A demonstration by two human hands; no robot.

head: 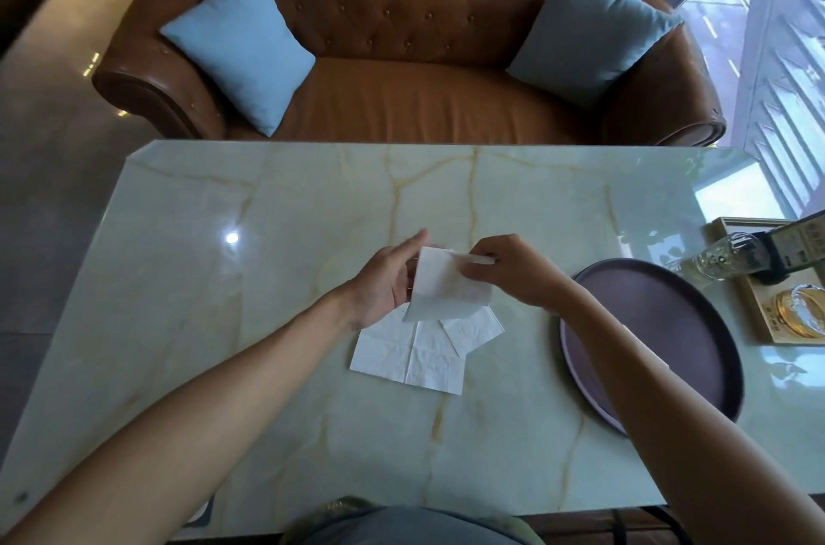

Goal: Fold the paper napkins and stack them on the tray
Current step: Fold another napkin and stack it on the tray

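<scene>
Napkin between hands, seemingly lifted

Window daylight, tabletop glare, curved edges

I had open tabletop across the whole left half and the far edge, nothing to dodge there. At centre, 2 flat napkins lay under my hands. On the right, the round tray was bare, though my right forearm crossed its near rim. Beyond it, a glass bottle and a wooden box crowded the right edge.
</scene>
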